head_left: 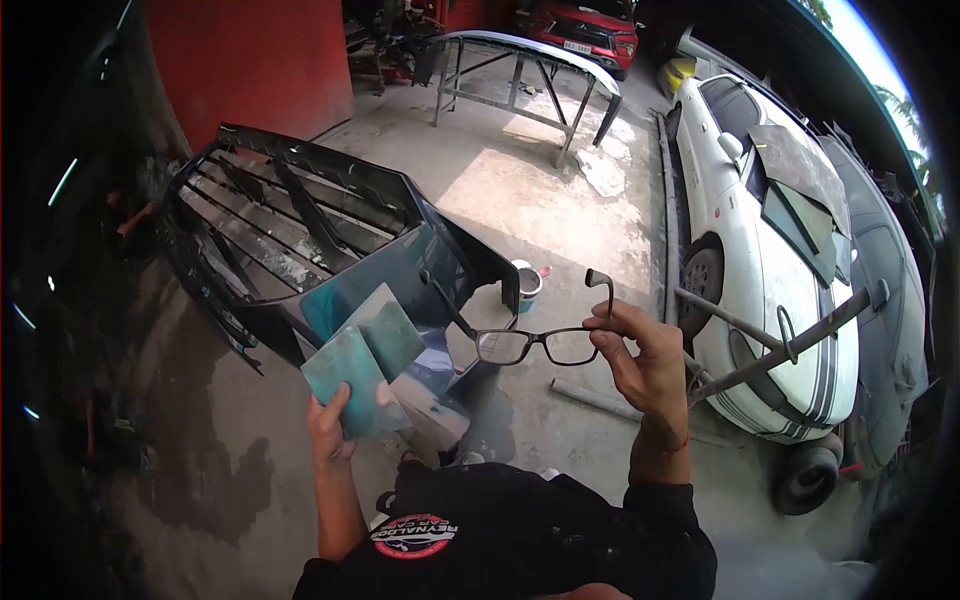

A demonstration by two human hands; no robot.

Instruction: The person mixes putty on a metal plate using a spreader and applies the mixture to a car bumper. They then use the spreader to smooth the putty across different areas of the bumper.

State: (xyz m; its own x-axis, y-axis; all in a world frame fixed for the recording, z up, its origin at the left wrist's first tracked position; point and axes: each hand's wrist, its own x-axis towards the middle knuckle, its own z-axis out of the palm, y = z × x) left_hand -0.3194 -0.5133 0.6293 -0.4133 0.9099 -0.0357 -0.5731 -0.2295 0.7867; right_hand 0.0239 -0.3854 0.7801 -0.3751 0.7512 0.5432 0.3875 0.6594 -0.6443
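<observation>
My left hand (332,422) grips teal sheets (345,378), thumb on top, at the lower left of centre. A second greenish piece (390,333) overlaps them at the upper right. My right hand (645,360) is closed on black-framed eyeglasses (537,346) by one side, with fingers and thumb pinched near the hinge. The lenses face me and the temples stick upward, apart from the sheets. Behind the sheets lies a dark car bumper (365,275) on a slatted stand.
A paint-stained mug or can (528,287) stands on the floor beyond the glasses. At the right are a white car (770,300), a metal pole (780,345) and a tire (806,480). A panel on a metal stand (530,50) and a red car (585,30) are farther back.
</observation>
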